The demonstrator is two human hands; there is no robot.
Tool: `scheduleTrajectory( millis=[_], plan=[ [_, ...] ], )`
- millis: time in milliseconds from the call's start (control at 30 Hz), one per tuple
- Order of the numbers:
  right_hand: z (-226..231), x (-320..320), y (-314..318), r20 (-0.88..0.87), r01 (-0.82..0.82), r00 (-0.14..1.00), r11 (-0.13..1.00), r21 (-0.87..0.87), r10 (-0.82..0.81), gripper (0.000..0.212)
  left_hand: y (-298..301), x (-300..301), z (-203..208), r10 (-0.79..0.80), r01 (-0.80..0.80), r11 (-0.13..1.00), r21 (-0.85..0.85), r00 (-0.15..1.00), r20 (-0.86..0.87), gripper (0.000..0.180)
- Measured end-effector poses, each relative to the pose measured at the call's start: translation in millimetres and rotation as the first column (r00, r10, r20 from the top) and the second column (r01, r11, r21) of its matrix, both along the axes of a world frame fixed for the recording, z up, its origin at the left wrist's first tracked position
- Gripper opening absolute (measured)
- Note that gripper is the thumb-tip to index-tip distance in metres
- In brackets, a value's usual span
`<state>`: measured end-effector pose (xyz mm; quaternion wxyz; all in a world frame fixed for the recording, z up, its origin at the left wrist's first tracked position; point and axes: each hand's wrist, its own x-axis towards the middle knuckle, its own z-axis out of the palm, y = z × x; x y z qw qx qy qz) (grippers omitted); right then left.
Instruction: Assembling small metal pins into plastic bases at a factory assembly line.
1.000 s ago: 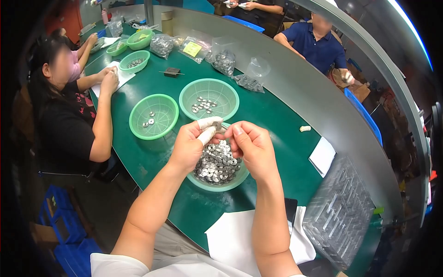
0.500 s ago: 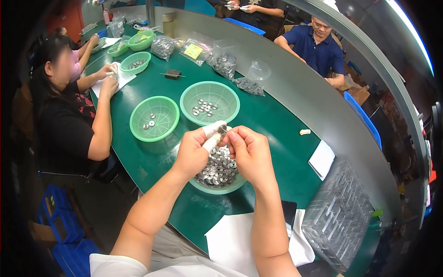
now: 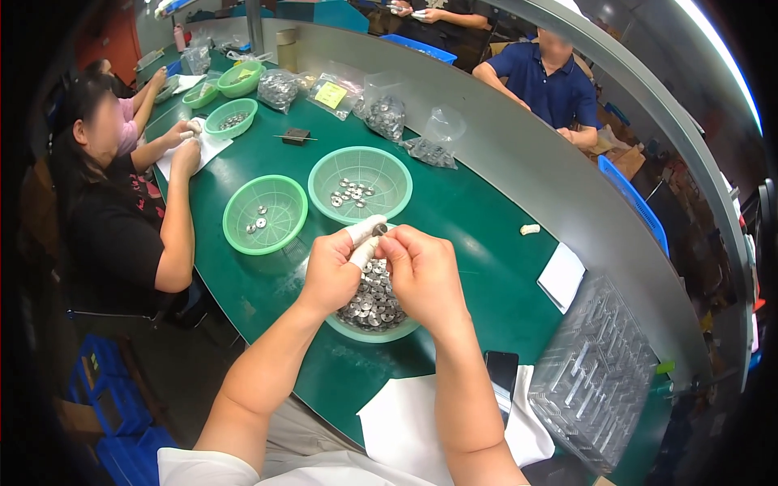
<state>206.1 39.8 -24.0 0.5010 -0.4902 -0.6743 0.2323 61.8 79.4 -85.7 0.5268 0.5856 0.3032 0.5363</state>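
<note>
Pinched a small round metal part [image 3: 379,230] between white-wrapped thumb and forefinger of the left hand [image 3: 331,271]; held it narrowly at the tips. Had the right hand [image 3: 425,271] close against the left, at the same part, with thumb and fingers bunched. Could not tell the right grip's closure or contents (fingertips partly hidden). Saw just below both hands a pale green basket [image 3: 373,336] heaped with silvery holed discs [image 3: 371,312].

Noted farther up the green table [image 3: 478,324] a mint basket [image 3: 389,168] with a loose scatter of discs, and left of it a brighter green basket [image 3: 281,201] with only three. Logged beyond these a dark block [image 3: 297,136] with a thin rod across it, then clear bags of metal parts [image 3: 385,115] along the grey partition [image 3: 519,170].

Found to the right a folded white sheet [image 3: 562,278] and stacked clear trays [image 3: 600,373]; by the right forearm, a dark phone [image 3: 502,373] on white cloth [image 3: 397,417]. Spotted a black-topped co-worker [image 3: 121,219] at the left edge, with both hands over white paper, and a navy-shirted person [image 3: 543,85] across the partition.
</note>
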Motion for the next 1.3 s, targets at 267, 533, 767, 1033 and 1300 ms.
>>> scheduleTrajectory(
  millis=[267, 533, 767, 1033, 1300],
  plan=[
    [-1.6, 15.9, 2.9, -0.408, -0.162, 0.911, 0.961, -0.226, 0.057, 0.03, -5.0, 3.0, 12.9, -0.089, 0.096, 0.994, -0.046, 0.987, 0.134, 0.035],
    [7.6, 23.1, 0.4, -0.731, -0.482, 0.666, 0.833, -0.271, 0.148, 0.032, 0.6, -6.7, 10.1, -0.295, 0.303, 0.951, -0.064, 0.949, 0.11, 0.02],
    [6.6, 20.2, -0.2, -0.737, -0.483, 0.658, 0.837, -0.257, 0.153, 0.033, 0.5, -11.7, 23.5, -0.299, 0.385, 0.887, -0.257, 0.9, 0.317, 0.03],
    [8.4, 23.5, -1.8, -0.709, -0.504, 0.684, 0.815, -0.286, 0.173, 0.033, -2.8, -10.8, 22.2, -0.358, 0.374, 0.923, -0.095, 0.921, 0.153, 0.022],
    [12.2, 29.3, -1.7, -0.747, -0.537, 0.644, 0.794, -0.285, 0.168, 0.032, -4.4, -9.9, 20.3, -0.307, 0.306, 0.952, 0.034, 0.95, 0.053, 0.021]
  ],
)
